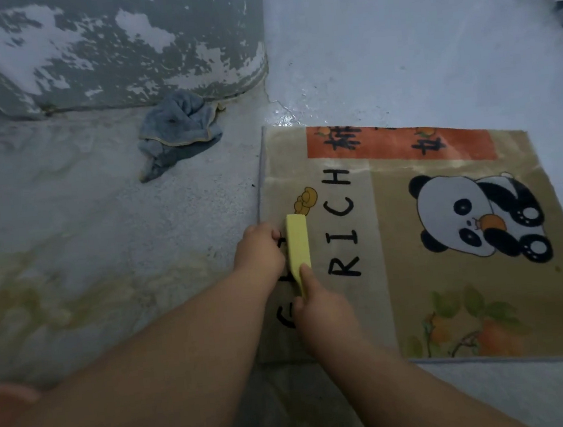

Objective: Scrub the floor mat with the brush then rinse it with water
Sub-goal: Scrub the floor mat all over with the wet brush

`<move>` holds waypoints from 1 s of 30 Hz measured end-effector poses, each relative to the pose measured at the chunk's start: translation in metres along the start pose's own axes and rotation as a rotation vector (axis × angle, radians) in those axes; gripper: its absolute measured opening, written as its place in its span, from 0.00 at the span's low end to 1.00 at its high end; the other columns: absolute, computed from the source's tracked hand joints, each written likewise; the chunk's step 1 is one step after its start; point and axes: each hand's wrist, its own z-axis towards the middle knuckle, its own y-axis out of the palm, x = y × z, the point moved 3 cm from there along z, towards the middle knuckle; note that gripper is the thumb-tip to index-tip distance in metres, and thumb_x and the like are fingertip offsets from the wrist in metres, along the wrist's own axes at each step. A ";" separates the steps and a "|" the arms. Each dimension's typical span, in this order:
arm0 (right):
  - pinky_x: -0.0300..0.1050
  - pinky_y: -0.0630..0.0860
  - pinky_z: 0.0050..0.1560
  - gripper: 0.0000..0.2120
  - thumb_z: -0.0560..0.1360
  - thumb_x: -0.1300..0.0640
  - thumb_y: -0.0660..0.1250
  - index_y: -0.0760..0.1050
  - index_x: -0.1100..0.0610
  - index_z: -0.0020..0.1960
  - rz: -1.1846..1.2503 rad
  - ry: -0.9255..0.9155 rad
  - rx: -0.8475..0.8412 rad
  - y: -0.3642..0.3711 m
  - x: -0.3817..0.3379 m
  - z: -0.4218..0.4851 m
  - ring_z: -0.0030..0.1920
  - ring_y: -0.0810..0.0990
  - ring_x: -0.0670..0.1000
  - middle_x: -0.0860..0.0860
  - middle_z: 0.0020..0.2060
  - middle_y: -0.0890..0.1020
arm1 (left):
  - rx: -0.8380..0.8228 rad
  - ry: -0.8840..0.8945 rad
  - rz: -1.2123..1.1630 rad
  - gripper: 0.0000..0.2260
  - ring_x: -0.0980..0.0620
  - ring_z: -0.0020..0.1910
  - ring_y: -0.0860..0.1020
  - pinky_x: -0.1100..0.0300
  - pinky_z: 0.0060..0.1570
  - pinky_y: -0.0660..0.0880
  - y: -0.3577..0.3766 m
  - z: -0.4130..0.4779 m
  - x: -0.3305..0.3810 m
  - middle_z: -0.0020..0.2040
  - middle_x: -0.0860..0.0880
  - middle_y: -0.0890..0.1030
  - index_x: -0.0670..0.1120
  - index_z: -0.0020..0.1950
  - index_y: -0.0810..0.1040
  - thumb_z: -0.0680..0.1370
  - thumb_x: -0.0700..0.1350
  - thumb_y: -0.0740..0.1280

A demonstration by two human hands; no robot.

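Now yellow brush (298, 246) sits on floor mat (396, 236), near mat's left edge. Right hand (320, 309) grips brush's near end, finger on top. Left hand (259, 250) curls round its side. Brush looks light, hard. Mat looks soft, floppy, maybe wet; lift by corner.
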 end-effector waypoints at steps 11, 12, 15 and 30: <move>0.51 0.75 0.56 0.28 0.82 0.52 0.52 0.44 0.43 0.78 -0.086 -0.141 -0.207 0.072 -0.065 -0.013 0.56 0.77 0.57 0.57 0.59 0.78 | 0.169 -0.174 0.040 0.13 0.42 0.56 0.75 0.59 0.50 0.70 -0.067 -0.020 -0.100 0.61 0.41 0.74 0.42 0.58 0.77 0.78 0.34 0.58; 0.51 0.75 0.56 0.28 0.82 0.52 0.52 0.44 0.43 0.78 -0.093 -0.153 -0.235 0.081 -0.074 -0.014 0.57 0.77 0.57 0.58 0.60 0.77 | 0.186 -0.201 0.049 0.13 0.42 0.56 0.75 0.58 0.50 0.70 -0.075 -0.022 -0.114 0.61 0.41 0.74 0.42 0.58 0.77 0.78 0.34 0.58; 0.51 0.74 0.59 0.28 0.82 0.52 0.53 0.45 0.44 0.78 -0.109 -0.187 -0.311 0.102 -0.096 -0.015 0.60 0.75 0.58 0.58 0.63 0.75 | 0.219 -0.271 0.085 0.13 0.41 0.57 0.75 0.54 0.55 0.73 -0.095 -0.029 -0.150 0.61 0.41 0.73 0.42 0.59 0.77 0.77 0.34 0.59; 0.49 0.74 0.53 0.26 0.82 0.50 0.54 0.49 0.43 0.78 -0.046 -0.202 -0.198 0.037 -0.063 0.003 0.57 0.76 0.57 0.57 0.61 0.76 | 0.278 -0.242 0.228 0.21 0.42 0.75 0.53 0.45 0.74 0.54 -0.062 -0.022 -0.101 0.77 0.47 0.52 0.55 0.70 0.67 0.78 0.44 0.60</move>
